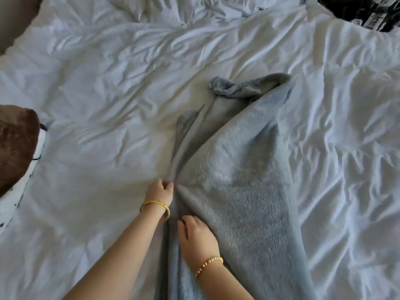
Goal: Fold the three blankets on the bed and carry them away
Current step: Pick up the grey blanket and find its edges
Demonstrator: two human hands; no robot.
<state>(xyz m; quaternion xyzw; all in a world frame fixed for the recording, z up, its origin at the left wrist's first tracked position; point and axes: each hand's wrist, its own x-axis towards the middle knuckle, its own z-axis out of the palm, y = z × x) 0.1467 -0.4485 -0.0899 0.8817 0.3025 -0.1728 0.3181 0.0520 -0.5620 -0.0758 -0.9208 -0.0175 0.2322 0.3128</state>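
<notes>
A light blue fleece blanket (240, 174) lies bunched in a long strip across the white bed cover (104, 105), running from the near edge up to a crumpled far end. My left hand (160, 190) pinches a fold on the blanket's left edge. My right hand (194, 234) lies lower on the same edge, its fingers curled into the cloth under a raised flap. A brown blanket (15, 146) sits at the left edge of the bed. A black and white patterned cloth (365, 11) shows at the top right corner.
The wrinkled white cover spreads wide to the left and right of the blue blanket. A white cloth with dark specks (13, 204) lies under the brown blanket at the left edge.
</notes>
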